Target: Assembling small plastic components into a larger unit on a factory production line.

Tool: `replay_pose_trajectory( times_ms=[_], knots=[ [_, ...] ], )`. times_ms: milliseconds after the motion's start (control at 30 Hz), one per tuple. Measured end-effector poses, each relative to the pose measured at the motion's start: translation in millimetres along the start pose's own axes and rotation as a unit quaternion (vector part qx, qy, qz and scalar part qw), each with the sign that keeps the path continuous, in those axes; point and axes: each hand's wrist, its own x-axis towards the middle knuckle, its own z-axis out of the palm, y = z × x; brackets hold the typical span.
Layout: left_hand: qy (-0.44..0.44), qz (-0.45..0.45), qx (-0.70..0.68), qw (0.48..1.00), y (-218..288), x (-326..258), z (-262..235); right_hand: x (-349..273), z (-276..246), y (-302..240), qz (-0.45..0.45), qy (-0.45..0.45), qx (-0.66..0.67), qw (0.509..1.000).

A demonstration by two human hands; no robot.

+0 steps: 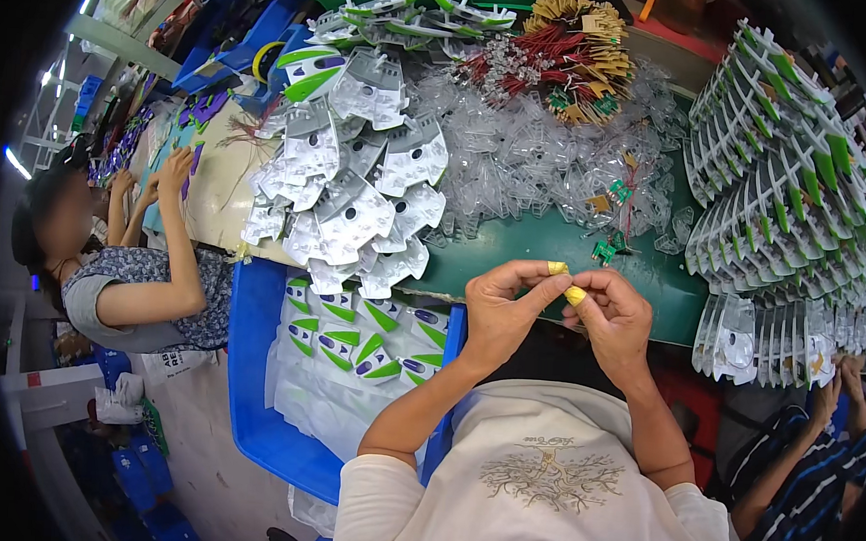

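My left hand point(505, 309) and my right hand point(615, 314) meet in front of my chest, over the near edge of the green work surface point(522, 254). Both are pinched closed, fingertips almost touching. Yellow wrapping covers a left fingertip and the right thumb tip. Anything between the fingers is too small to make out. Just beyond lies a small green circuit board point(605, 250) with red wires. Farther off spreads a heap of clear plastic pieces point(526, 168). Behind it is a bundle of red wires point(507, 64) with tan tabs.
Silver-grey plastic shells point(353, 217) are piled left of the clear pieces. Tall stacked green-edged shells point(780, 191) stand at right. A blue bin point(255, 398) beside my left arm holds white-green shells point(379, 366). Co-workers sit at left and right.
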Motion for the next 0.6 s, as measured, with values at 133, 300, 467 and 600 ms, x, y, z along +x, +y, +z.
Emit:
replay_pose_trajectory(
  times_ms=[133, 300, 467, 600],
  knots=[
    [0.01, 0.0, 0.001, 1.0, -1.6, 1.3, 2.0, 3.7, -0.5, 0.1, -0.047, 0.001, -0.081, 0.996],
    [-0.005, 0.062, 0.112, 0.992, -3.3, -3.0, -1.0, 4.8, -0.2, -3.9, -0.141, 0.014, -0.195, 0.97],
    [-0.083, 0.045, 0.141, 0.986, 2.2, 3.1, -13.3, 9.7, -13.6, -1.3, -0.119, -0.041, -0.145, 0.981],
    [-0.183, -0.216, -0.047, 0.958, 16.2, 19.4, -19.2, 18.5, -25.7, 3.3, -0.079, -0.098, -0.089, 0.988]
  ],
)
